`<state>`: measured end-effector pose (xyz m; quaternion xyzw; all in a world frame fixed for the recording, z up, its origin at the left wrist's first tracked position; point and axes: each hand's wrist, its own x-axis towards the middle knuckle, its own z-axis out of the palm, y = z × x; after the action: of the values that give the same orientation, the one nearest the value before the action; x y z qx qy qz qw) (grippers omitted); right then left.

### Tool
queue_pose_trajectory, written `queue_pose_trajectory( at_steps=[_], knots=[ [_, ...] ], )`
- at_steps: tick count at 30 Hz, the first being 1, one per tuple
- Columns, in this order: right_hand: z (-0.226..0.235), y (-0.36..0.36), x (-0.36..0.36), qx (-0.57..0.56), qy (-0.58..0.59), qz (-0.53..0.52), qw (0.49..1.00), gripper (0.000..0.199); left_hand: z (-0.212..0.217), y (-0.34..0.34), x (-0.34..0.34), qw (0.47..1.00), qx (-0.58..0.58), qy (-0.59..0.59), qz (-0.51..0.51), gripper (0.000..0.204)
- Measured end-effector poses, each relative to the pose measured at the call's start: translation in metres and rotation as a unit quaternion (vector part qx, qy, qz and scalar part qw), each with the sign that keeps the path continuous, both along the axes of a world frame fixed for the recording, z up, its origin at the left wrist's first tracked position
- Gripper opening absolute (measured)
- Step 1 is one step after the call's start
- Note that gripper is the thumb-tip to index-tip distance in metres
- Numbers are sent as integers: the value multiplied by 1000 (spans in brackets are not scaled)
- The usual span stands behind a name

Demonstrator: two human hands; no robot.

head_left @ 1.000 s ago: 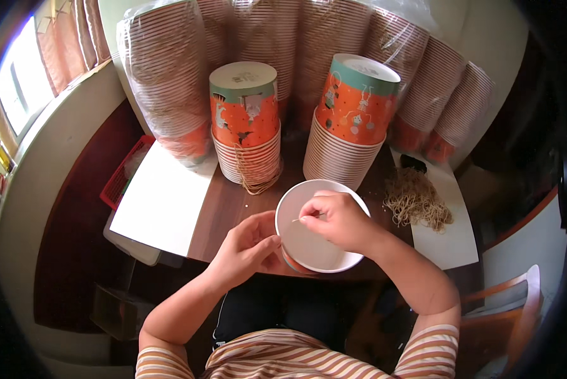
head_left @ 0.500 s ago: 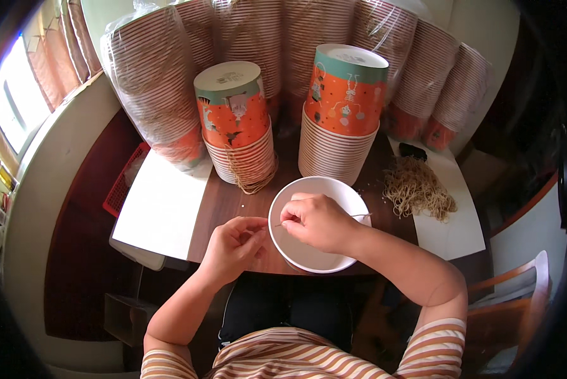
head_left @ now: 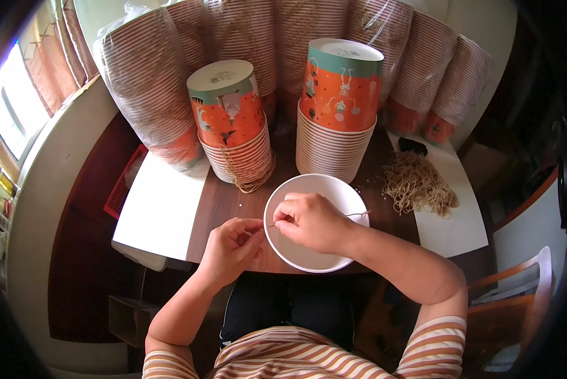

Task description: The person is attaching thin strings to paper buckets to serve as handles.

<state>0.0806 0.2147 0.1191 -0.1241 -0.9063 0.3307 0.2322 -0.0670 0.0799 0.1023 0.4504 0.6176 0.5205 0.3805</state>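
A white-lined paper bucket [head_left: 299, 258] stands on the table in front of me, mouth up. My right hand [head_left: 312, 221] reaches over its opening with the fingers closed in a pinch. A thin cord [head_left: 358, 213] shows at the bucket's right wall, and a short bit of it is visible between my right fingertips and the left wall. Outside that left wall is my left hand [head_left: 233, 247], index finger and thumb drawn together against the rim. Whatever lies between its fingertips is too small to make out.
Two stacks of upside-down orange paper buckets, the left stack [head_left: 228, 120] with looped cord on it and the right stack [head_left: 341, 101], stand behind. Plastic-wrapped stacks [head_left: 145, 82] line the back. A heap of tan cords [head_left: 419, 183] lies right, near a black object [head_left: 413, 146].
The view has shifted slightly. My right hand and the bucket stay almost in place, and my left fingers remain at the rim.
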Motion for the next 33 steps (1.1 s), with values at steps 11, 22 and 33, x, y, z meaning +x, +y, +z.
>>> queue_pose_trajectory(
  at_steps=[11,22,33],
  knots=[
    [-2,-3,-8,-8,1,-2,1000,7,-2,2,-2,992,36,119,19,17],
    [3,0,-6,-81,-48,-1,996,9,5,15,-5,964,74,255,6,14],
    [35,-4,10,-271,-204,-32,940,48,-17,9,-32,990,-8,-129,-57,9]
  ],
)
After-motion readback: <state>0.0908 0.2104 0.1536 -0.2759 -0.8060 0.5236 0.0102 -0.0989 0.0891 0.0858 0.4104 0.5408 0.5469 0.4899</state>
